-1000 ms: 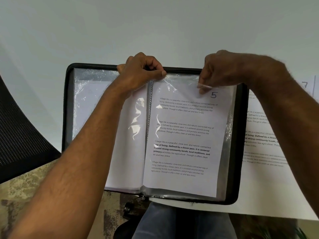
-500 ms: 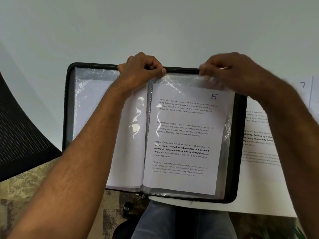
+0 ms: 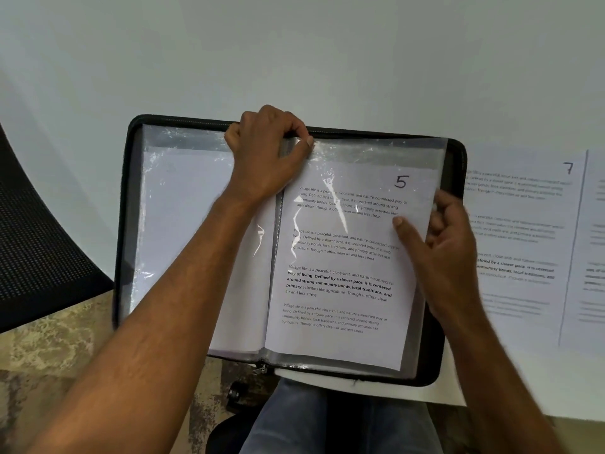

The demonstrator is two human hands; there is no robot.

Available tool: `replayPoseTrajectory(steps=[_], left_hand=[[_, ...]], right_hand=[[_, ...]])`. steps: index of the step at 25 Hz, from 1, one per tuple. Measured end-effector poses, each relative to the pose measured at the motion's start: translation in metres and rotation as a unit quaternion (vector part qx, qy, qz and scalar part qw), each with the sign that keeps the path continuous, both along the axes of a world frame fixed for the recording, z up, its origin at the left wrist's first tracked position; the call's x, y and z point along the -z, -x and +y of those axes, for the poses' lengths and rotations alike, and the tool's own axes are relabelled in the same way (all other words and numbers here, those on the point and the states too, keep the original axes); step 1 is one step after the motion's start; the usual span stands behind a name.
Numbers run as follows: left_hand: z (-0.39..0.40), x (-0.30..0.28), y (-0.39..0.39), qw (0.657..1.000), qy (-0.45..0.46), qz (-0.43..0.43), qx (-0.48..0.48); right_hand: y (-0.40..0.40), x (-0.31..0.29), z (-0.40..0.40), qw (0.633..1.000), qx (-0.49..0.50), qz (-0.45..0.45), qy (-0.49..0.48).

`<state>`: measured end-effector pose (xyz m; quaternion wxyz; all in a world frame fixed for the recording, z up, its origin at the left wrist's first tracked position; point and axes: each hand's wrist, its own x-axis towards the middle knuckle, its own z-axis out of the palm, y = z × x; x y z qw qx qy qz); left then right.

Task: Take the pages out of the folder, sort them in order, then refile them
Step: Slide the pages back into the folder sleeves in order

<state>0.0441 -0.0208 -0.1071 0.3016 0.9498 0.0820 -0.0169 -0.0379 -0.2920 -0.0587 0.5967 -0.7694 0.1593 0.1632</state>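
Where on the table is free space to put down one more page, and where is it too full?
The white table is bare beyond the far edge of the black zip folder, and also left of it, up to the black mesh chair. Right of the folder is crowded: page 7 lies there, with another sheet beside it. The left hand and right hand occupy the folder.

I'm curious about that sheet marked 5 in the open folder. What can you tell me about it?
The page marked 5 is a white sheet with a handwritten 5 in its top right corner and four blocks of printed text, the third partly bold. It sits inside a clear, glossy, wrinkled plastic sleeve on the right side of the open black zip folder. The left hand pinches the sleeve's top near the spine; the right hand touches its right edge, thumb on the page.
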Motion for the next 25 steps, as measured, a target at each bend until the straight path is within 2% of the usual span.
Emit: replayPoseTrajectory(steps=[3, 5, 10, 14, 17, 21, 25], left_hand=[[-0.003, 0.002, 0.028, 0.996, -0.07, -0.034, 0.043], [-0.008, 0.006, 0.053, 0.996, -0.078, -0.033, 0.031], [-0.013, 0.004, 0.107, 1.0, 0.001, -0.018, 0.014], [-0.009, -0.015, 0.128, 0.99, 0.139, 0.02, -0.01], [0.003, -0.038, 0.128, 0.959, 0.268, 0.061, -0.07], [0.032, -0.067, 0.118, 0.909, 0.346, 0.107, -0.204], [0.064, -0.071, 0.118, 0.858, 0.404, 0.179, -0.261]], right_hand=[[0.018, 0.0, -0.002, 0.998, -0.005, 0.058, -0.019], [0.023, -0.003, -0.002, 0.992, 0.006, 0.112, -0.058], [0.02, -0.015, 0.018, 0.96, 0.02, 0.194, -0.199], [0.021, -0.019, 0.053, 0.934, -0.058, 0.227, -0.269], [0.023, -0.018, 0.088, 0.926, -0.105, 0.228, -0.283], [0.025, -0.021, 0.122, 0.906, -0.168, 0.24, -0.306], [0.03, -0.015, 0.141, 0.911, -0.296, 0.203, -0.202]])
